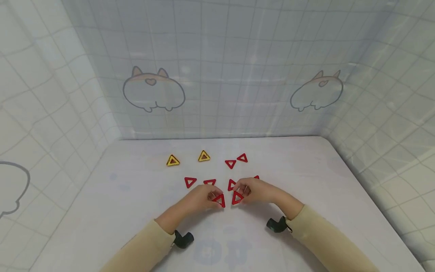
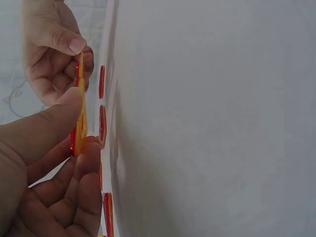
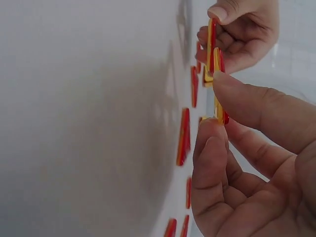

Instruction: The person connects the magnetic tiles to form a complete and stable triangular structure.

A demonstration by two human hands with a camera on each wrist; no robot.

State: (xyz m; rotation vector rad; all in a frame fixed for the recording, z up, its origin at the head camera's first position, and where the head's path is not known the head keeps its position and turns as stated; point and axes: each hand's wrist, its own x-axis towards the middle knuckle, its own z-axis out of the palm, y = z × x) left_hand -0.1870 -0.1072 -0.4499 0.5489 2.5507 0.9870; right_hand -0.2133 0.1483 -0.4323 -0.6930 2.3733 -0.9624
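My left hand (image 1: 200, 198) pinches a hollow triangle tile (image 1: 223, 202) between thumb and fingers, its red face showing in the head view. A second red hollow triangle tile (image 1: 233, 198) is pinched the same way by my right hand (image 1: 257, 189). Both tiles are tilted up on edge, side by side with a small gap in the head view. Seen edge-on in the left wrist view, the left tile (image 2: 77, 131) has one red and one yellow-orange face. The right wrist view shows the right tile (image 3: 220, 101) with the same two colours.
Two yellow triangles (image 1: 173, 164) lie at the back left of the white table (image 1: 142, 211). Several red triangles (image 1: 190, 178) lie flat beyond my hands, some partly hidden by them. Grid-patterned walls (image 1: 231, 113) enclose the table at the back and sides.
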